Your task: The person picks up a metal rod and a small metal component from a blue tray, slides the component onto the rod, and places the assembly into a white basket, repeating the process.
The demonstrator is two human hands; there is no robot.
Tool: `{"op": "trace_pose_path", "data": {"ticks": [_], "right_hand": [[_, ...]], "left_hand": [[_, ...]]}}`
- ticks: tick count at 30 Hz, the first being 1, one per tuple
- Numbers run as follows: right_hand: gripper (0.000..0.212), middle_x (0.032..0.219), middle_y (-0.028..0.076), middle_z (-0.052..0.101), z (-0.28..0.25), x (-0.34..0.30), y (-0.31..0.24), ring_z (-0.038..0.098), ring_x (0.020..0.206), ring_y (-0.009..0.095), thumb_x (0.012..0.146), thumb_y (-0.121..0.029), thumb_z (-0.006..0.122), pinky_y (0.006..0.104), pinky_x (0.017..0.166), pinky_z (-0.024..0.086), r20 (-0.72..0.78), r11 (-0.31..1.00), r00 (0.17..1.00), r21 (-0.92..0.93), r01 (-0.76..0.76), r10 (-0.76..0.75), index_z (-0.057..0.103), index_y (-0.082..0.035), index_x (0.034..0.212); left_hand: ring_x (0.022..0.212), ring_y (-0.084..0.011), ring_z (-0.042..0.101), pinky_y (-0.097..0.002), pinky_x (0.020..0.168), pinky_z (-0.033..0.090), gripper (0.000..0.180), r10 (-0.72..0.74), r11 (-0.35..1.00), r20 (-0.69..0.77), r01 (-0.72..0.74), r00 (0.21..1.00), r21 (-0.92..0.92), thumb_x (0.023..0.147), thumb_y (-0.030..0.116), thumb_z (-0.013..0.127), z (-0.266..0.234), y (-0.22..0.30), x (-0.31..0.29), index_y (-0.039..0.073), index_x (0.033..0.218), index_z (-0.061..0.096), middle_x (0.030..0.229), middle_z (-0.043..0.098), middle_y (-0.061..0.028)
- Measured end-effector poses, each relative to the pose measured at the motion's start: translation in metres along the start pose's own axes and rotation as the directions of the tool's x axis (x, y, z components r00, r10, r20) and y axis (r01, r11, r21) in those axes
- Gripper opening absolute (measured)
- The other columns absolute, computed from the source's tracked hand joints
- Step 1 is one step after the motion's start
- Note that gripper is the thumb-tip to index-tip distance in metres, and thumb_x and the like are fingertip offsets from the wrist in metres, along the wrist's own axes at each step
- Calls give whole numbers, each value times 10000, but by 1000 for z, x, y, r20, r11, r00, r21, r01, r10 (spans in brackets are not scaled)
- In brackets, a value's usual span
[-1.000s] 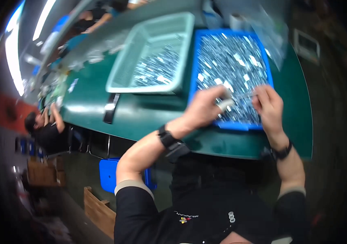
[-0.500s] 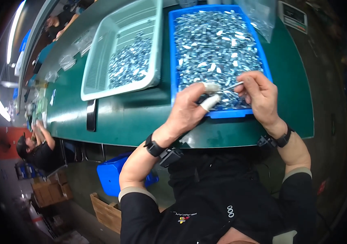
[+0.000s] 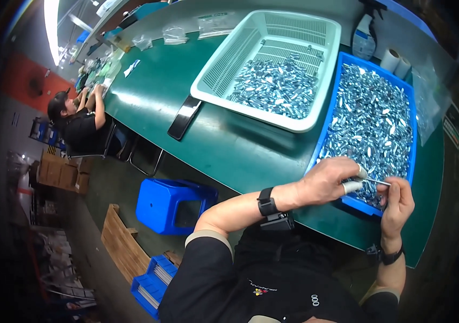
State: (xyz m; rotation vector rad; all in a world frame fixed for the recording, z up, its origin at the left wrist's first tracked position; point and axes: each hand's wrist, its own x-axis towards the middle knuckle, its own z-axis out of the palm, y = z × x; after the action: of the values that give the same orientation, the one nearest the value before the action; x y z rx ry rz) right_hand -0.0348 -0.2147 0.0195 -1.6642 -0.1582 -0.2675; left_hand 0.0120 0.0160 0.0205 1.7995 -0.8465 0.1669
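My left hand [image 3: 327, 180], with white covers on the thumb and a finger, is closed over the near end of the blue tray [image 3: 366, 206]. Its fingertips meet around one end of a thin metal rod [image 3: 376, 182]; whatever else they grip is too small to make out. The rod's other end is pinched by my right hand [image 3: 398, 207], at the tray's near right corner. Small shiny metal pieces [image 3: 372, 121] fill the tray below both hands. More such pieces lie in the pale green slotted basket [image 3: 213, 97] to the left.
A black phone [image 3: 184, 117] lies beside the basket on the green table [image 3: 154, 102]. Behind the tray stand a spray bottle [image 3: 364, 37] and white rolls [image 3: 390, 60]. A blue stool [image 3: 167, 207] is on the floor; another person [image 3: 81, 121] sits far left.
My view has turned left, so the tray, basket and hands appear farther right. Both hands stay over the tray's near end, with the rod between them.
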Motion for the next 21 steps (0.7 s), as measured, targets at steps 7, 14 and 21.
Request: {"op": "trace_pose_path", "data": {"ticks": [7, 14, 21], "right_hand": [[240, 816, 57, 684, -2, 0, -4, 509, 623, 53, 1083, -211, 517, 192, 577, 395, -25, 1000, 1000, -23, -17, 17, 626, -2, 1038], [244, 803, 30, 654, -3, -1, 5, 500, 632, 46, 1093, -222, 488, 183, 571, 383, -1, 999, 999, -1, -51, 51, 620, -22, 1052], [240, 797, 39, 675, -4, -8, 5, 490, 620, 50, 1072, -217, 540, 193, 568, 381, 46, 989, 999, -144, 24, -18, 641, -2, 1040]], "left_hand": [[896, -343, 659, -430, 781, 524, 209, -10, 1000, 11, 10, 1000, -11, 854, 99, 766, 2, -1, 0, 32, 1032, 681, 906, 667, -134], [881, -348, 651, -435, 783, 519, 190, -37, 999, 15, 37, 999, -9, 863, 103, 753, 0, 0, -3, 28, 1017, 672, 890, 657, -134], [866, -341, 624, -436, 745, 505, 177, 57, 998, 9, -57, 998, -21, 860, 139, 750, 5, -2, -1, 40, 966, 650, 874, 647, -108]]}}
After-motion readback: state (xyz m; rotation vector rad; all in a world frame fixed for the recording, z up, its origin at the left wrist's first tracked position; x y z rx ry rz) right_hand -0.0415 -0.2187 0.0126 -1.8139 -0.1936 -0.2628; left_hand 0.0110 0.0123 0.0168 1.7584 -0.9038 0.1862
